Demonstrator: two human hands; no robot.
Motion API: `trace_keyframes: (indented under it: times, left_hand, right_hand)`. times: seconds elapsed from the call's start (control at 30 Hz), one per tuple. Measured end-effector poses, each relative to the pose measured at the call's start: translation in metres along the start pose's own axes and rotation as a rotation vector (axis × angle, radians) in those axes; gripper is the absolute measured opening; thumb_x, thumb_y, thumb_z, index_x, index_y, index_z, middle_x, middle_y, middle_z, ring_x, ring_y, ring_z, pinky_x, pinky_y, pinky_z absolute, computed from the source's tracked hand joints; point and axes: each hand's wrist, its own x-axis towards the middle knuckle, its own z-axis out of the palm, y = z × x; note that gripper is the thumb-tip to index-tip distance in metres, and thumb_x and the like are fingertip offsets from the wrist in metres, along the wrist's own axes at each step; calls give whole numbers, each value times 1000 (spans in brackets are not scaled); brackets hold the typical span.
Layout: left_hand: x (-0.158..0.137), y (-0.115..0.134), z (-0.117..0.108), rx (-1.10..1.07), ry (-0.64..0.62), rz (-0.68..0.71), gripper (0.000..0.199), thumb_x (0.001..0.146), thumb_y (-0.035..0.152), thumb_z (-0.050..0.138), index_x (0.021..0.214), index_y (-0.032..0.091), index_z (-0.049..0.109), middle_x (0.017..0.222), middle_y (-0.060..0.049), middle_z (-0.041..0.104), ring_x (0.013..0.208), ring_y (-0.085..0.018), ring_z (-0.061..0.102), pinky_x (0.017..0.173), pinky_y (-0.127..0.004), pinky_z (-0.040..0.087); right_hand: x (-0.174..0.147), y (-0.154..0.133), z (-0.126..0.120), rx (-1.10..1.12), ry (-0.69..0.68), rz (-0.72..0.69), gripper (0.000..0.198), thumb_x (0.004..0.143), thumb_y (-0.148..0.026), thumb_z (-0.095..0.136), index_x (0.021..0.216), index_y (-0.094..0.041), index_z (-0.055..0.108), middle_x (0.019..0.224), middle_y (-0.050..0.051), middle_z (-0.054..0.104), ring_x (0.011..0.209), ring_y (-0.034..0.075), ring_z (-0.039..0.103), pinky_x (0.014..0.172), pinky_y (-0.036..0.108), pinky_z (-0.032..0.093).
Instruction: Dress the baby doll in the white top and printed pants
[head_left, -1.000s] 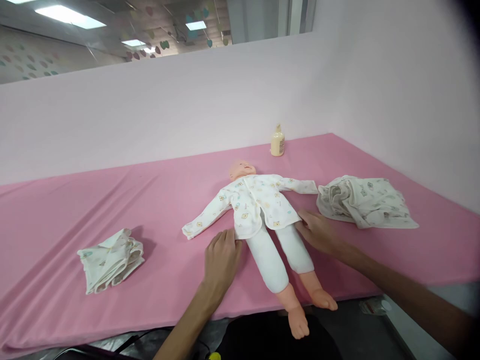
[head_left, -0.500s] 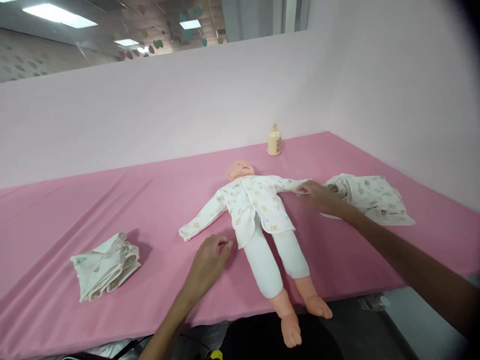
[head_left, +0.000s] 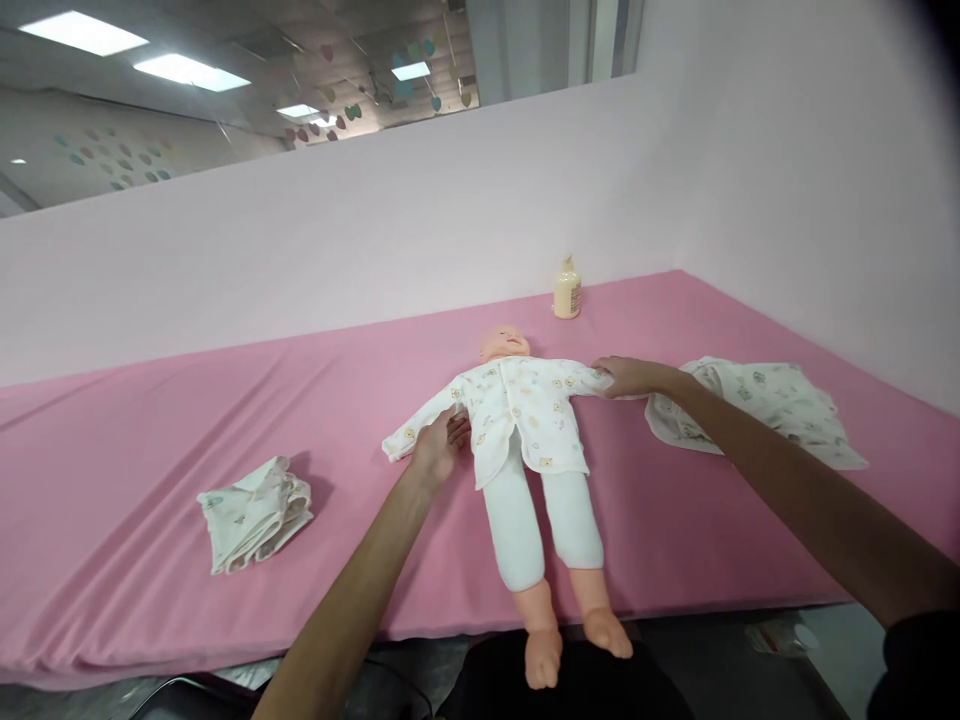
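A baby doll (head_left: 508, 345) lies on its back, dressed in a white printed jacket (head_left: 551, 410) and white leggings (head_left: 514, 530). Its arms are spread and its bare feet reach past the pink edge. My right hand (head_left: 630, 376) is closed around the sleeve on the right, near its end. On the left, my left hand (head_left: 439, 445) has its thumb and curled fingers at the other sleeve (head_left: 420, 425), close to the armpit. Part of that sleeve is hidden by the hand.
A pink sheet (head_left: 337, 430) covers the table. A folded printed cloth (head_left: 255, 515) lies at left, and a rumpled printed cloth (head_left: 772, 405) at right under my forearm. A pump bottle (head_left: 568, 292) stands at the back, before the white wall (head_left: 337, 240).
My left hand has moved up from beside the jacket hem to the left sleeve. My right hand stays on the right sleeve. The doll's legs have swung slightly left, and the view has shifted.
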Motion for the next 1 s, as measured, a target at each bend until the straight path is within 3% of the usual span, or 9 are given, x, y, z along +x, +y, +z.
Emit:
trace_keyframes:
  times: [0.27, 0.47, 0.63, 0.77, 0.87, 1.0]
  left_hand:
    - [21, 2, 1, 16, 40, 35, 14, 90, 20, 64, 98, 8, 63, 91, -9, 68, 78, -14, 68, 74, -24, 59]
    - [20, 4, -7, 31, -29, 27, 19, 89, 22, 65, 102, 8, 64, 101, -11, 69, 84, -15, 68, 77, -24, 59]
    - [18, 7, -12, 50, -81, 9, 19, 90, 22, 64, 102, 6, 65, 102, -14, 69, 86, -16, 68, 79, -24, 58]
    - [18, 8, -18, 95, -137, 10, 20, 91, 20, 62, 102, 4, 66, 106, -17, 70, 90, -18, 69, 83, -26, 58]
    - [13, 8, -28, 154, -199, 28, 24, 90, 20, 62, 107, 4, 68, 114, -18, 69, 96, -20, 69, 87, -28, 57]
    - [2, 11, -45, 248, -256, 103, 26, 89, 24, 63, 107, 7, 71, 114, -17, 70, 95, -21, 69, 86, -30, 57]
  right_hand:
    - [-6, 5, -5, 82, -48, 4, 48, 67, -27, 64, 115, -22, 62, 119, 12, 68, 97, 31, 66, 72, 37, 51]
    - [-17, 7, -22, 172, -57, -13, 49, 68, -30, 64, 116, -24, 61, 122, 9, 66, 104, 30, 64, 78, 37, 52]
    - [-15, 4, -6, 141, -34, -7, 44, 69, -31, 63, 112, -22, 61, 116, 9, 67, 97, 28, 64, 75, 36, 50]
    - [-1, 0, 10, 1, 23, -13, 42, 74, -35, 61, 114, -20, 60, 118, 11, 65, 101, 30, 63, 82, 38, 49]
    - [5, -5, 16, -66, 56, -35, 55, 77, -34, 59, 129, -19, 55, 131, 15, 59, 113, 33, 59, 94, 44, 46]
    - [-5, -21, 24, -29, 239, -66, 61, 82, -32, 55, 140, -18, 46, 144, 17, 48, 129, 34, 48, 107, 50, 37]
